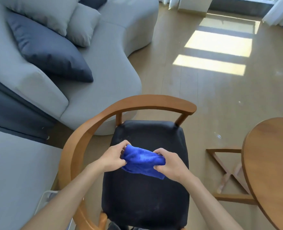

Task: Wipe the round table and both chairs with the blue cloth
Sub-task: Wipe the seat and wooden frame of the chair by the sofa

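Blue cloth (143, 161) bunched above the dark seat of a wooden chair (147, 188), long axis running left to right and dipping toward the right, left hand (111, 157) pinching its left end, right hand (169, 163) gripping its right end, round table (270, 163) at right

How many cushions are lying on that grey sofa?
3: a dark blue cushion in front, a large grey cushion behind it, and a smaller grey cushion to its right. More may be hidden beyond the frame.
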